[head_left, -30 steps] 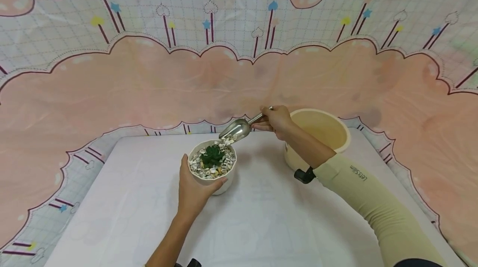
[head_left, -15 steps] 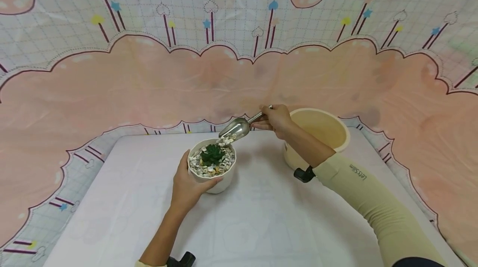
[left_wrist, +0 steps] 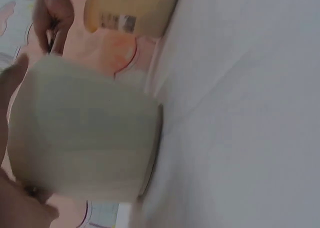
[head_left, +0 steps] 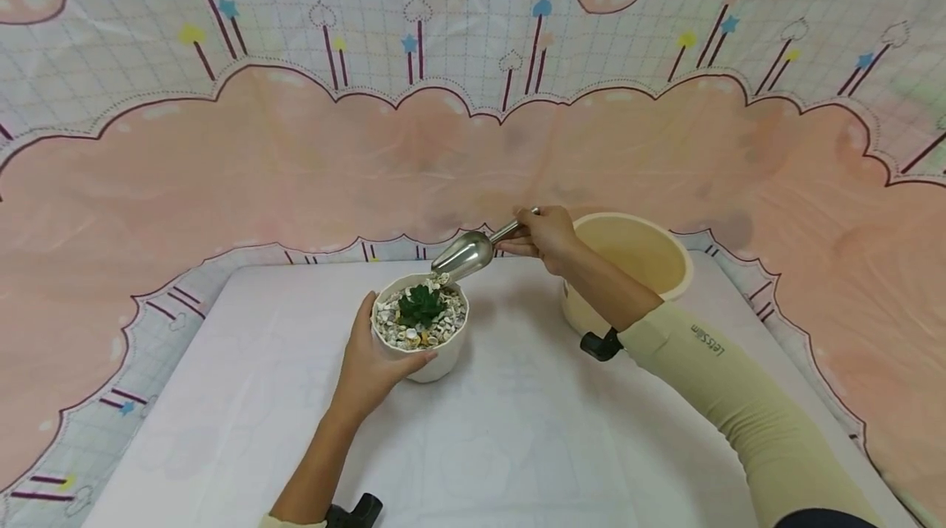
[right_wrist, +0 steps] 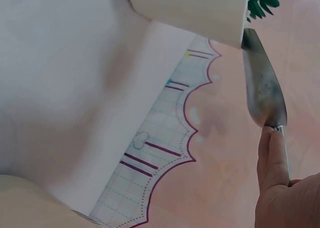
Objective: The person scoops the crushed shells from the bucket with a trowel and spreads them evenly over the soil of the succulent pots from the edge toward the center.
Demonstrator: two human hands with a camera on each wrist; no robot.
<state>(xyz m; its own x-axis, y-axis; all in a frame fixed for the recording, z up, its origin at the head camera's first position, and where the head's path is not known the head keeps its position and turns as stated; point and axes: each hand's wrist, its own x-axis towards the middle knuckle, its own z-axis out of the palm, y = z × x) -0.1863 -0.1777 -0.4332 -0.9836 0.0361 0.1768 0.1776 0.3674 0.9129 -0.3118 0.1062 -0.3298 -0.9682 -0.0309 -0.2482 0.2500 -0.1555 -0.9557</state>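
A white pot (head_left: 438,362) stands on the table, holding a small green succulent (head_left: 420,306) ringed by pale pebbles (head_left: 405,334). My left hand (head_left: 375,370) grips the pot from its near left side, thumb across the front below the rim. In my right hand (head_left: 545,237) is the handle of a metal scoop (head_left: 467,254), tilted down with its lip at the pot's far right rim. A few pebbles lie right at that lip. In the right wrist view the scoop (right_wrist: 265,83) reaches the rim of the pot (right_wrist: 195,10), close to the leaves.
A cream bucket (head_left: 580,310) stands at the back right, partly behind my right forearm; the part of its inside that shows is bare. The white table (head_left: 517,429) ends at a patterned cloth backdrop (head_left: 473,167) behind the pot.
Pebbles that lay at the scoop's mouth have slid into the pot, and the scoop tips a little further. My left hand and wrist have shifted slightly left along the pot.
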